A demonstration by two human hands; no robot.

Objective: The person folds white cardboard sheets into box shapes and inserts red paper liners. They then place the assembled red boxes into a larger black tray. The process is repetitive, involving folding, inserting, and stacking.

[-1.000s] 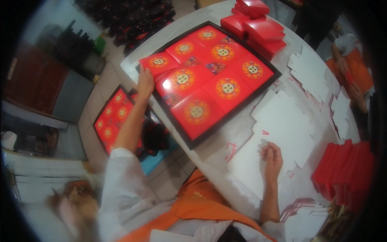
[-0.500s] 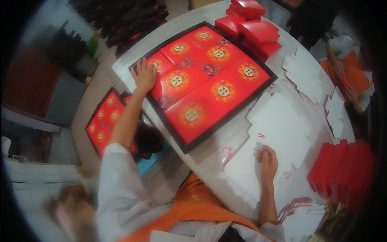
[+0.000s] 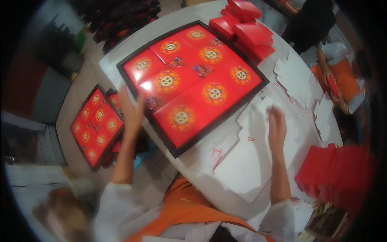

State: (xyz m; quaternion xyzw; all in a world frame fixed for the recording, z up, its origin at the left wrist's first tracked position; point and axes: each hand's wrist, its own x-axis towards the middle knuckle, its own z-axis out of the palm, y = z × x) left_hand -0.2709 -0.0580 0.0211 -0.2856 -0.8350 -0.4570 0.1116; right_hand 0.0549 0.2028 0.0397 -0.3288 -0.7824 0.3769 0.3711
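On the pale round table a black-rimmed tray [image 3: 221,118] lies at an angle, filled with flat red boxes [image 3: 195,104] that carry round orange-and-gold patterns. My left hand [image 3: 132,112] is just off the tray's left side, slightly blurred, thumb and fingers apart and nothing in it. Over a stack of white die-cut card sheets [image 3: 242,165] hangs my right hand [image 3: 277,126], empty, its fingers stretched upward. Small red strips lie on and beside those sheets.
Red boxes [image 3: 252,34] are piled beyond the tray. More white card pieces [image 3: 296,78] lie at the right, and red folded stacks [image 3: 334,171] stand near right. Another filled tray [image 3: 96,125] sits low at the left. A co-worker [image 3: 336,74] handles something red across the table.
My left hand has come off the tray's left corner and moved nearer to me. My right hand has risen farther over the white sheets, its curled fingers now straightened. The view has shifted slightly.
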